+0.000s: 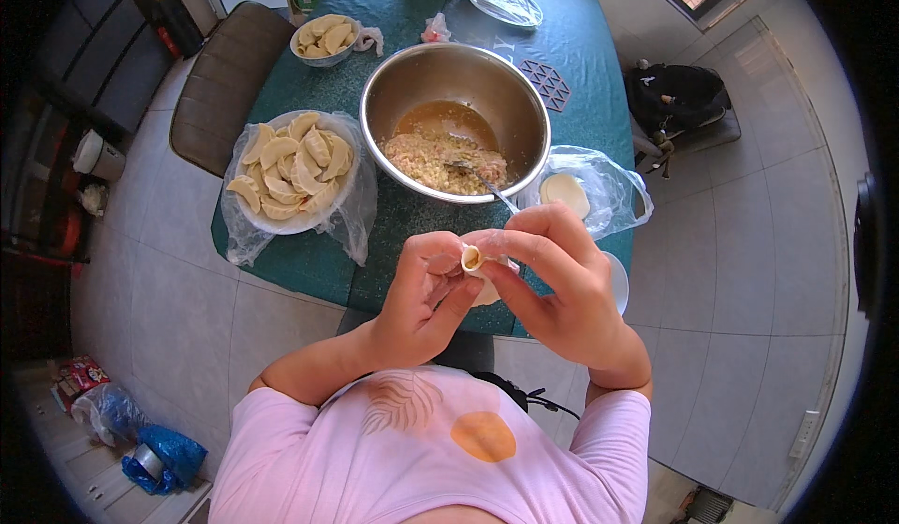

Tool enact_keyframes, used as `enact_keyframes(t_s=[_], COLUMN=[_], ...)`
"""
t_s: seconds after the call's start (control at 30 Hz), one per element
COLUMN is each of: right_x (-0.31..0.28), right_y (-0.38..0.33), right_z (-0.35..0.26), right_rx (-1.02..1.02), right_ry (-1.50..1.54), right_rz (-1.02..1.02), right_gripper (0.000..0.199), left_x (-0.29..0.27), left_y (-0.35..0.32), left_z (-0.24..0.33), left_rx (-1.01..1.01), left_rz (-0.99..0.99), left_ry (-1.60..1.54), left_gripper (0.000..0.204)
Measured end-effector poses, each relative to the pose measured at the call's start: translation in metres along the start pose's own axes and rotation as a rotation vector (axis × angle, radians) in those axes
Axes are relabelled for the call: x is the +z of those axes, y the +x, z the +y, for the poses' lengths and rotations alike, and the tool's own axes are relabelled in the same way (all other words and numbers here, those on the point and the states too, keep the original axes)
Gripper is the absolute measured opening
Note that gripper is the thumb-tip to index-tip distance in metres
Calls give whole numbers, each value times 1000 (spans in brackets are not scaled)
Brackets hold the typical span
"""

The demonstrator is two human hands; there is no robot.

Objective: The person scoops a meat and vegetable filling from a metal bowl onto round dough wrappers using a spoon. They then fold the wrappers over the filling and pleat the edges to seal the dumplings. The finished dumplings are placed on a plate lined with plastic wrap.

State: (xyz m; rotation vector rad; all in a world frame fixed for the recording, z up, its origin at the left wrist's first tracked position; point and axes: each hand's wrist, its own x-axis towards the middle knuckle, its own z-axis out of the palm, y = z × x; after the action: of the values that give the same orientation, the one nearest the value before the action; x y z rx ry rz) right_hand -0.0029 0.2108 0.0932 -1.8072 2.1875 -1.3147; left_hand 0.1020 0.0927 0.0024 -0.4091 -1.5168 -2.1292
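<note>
Between my two hands, near the table's front edge, is a dumpling (483, 279) with its wrapper partly folded; a round opening faces up and shows a bit of filling. My left hand (426, 285) holds its left side, with floury fingertips. My right hand (552, 276) pinches the other side between thumb and fingers. Just beyond stands a large steel bowl (375, 140) with minced filling (435, 161) and some liquid in it. A spoon (494, 191) rests in the filling, its handle reaching over the rim toward my right hand. Round wrappers (565, 194) lie in a clear plastic bag (613, 196) at the right.
A bag-lined plate of finished dumplings (295, 166) sits on the left, and a smaller bowl of dumplings (325, 39) farther back. Behind the steel bowl are a lattice trivet (546, 85) and a plastic-covered dish (506, 5). A white dish (618, 283) is partly hidden by my right hand.
</note>
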Motion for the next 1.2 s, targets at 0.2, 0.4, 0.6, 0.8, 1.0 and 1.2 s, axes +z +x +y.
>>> enact_keyframes(t_s=[0.2,0.4,0.6,0.8,1.0,1.2], right_x=[-1,-1,0,4,3,1], right_y=[-2,-4,-5,-5,-1,-2], right_z=[0,1,2,4,7,3], right_rx=[14,-36,-163,-244,-251,-75], right_ry=[14,-26,-190,-279,-277,-73], right_rz=[-18,-12,25,67,23,45], right_gripper=[30,30,30,33,32,32], left_x=[1,1,2,6,6,4], left_y=[0,0,2,4,2,1], left_z=[2,2,0,2,1,1], left_rx=[1,-7,-5,-8,-25,-32], left_rz=[5,-13,-16,27,39,35], left_ry=[0,2,0,-13,-27,-62], left_gripper=[35,35,35,35,35,35])
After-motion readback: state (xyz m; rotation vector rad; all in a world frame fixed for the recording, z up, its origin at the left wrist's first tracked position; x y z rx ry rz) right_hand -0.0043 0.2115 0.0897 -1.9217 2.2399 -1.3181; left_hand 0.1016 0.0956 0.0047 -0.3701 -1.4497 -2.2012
